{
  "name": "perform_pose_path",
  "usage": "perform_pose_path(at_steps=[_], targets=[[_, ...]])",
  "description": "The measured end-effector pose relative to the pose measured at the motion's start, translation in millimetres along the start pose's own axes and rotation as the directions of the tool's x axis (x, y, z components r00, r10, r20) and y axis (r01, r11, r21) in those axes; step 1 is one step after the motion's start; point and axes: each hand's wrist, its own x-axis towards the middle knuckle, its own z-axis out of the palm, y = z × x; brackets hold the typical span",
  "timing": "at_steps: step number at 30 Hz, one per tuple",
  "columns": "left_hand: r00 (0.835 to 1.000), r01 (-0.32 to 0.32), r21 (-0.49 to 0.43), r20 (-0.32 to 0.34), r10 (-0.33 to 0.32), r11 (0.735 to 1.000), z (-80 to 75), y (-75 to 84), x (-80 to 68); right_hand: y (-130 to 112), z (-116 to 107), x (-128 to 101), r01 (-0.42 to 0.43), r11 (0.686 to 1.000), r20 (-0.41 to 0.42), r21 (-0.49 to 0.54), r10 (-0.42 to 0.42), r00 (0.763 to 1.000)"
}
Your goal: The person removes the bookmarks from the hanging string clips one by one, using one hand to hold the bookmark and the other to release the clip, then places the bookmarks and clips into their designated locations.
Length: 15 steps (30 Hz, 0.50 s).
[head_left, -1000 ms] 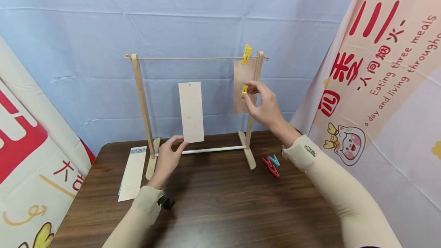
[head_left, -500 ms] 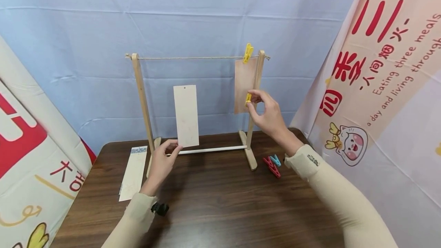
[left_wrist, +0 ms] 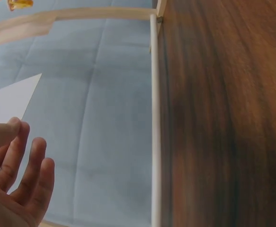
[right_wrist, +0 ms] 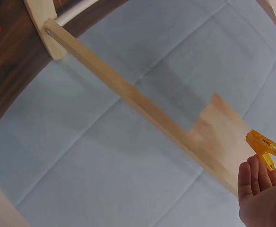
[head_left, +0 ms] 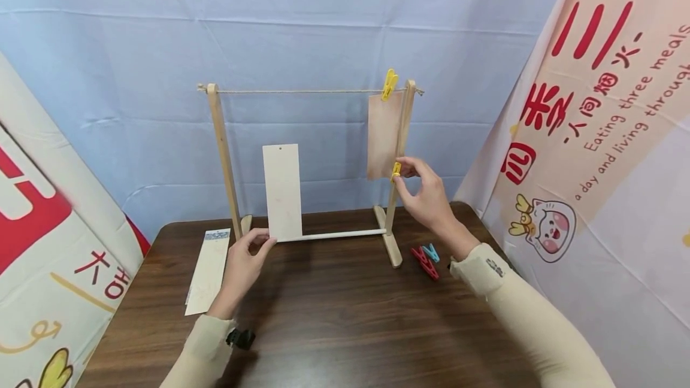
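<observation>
My left hand (head_left: 245,262) pinches the lower left corner of a plain white card (head_left: 283,190), held upright with a small hole near its top edge. In the left wrist view the thumb and forefinger grip that card's corner (left_wrist: 14,99). My right hand (head_left: 428,196) holds a yellow clothespin (head_left: 396,170) between thumb and fingers, in front of the rack's right post. Above it a second yellow clothespin (head_left: 390,84) clips a tan card (head_left: 384,136) to the string (head_left: 302,91). The right wrist view shows the held clothespin (right_wrist: 263,146) close up.
The wooden rack (head_left: 222,148) stands on the dark table (head_left: 334,316), a white bar (head_left: 345,234) across its bottom. Several cards (head_left: 209,271) lie at the left, one with a blue patterned end. Red clothespins (head_left: 426,263) and a blue clothespin (head_left: 430,252) lie at the right.
My left hand has moved down and to the left with the white card. My right hand has come down and slightly right, still pinching the yellow clothespin.
</observation>
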Motion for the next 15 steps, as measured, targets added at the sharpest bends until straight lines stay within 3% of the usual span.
perform_pose_path(at_steps=[15], targets=[[0.999,0.050,0.025,-0.014,-0.050,0.998,-14.4,-20.4,-17.7,15,3,-34,-0.061,0.998,0.022,-0.014,0.061,0.998]])
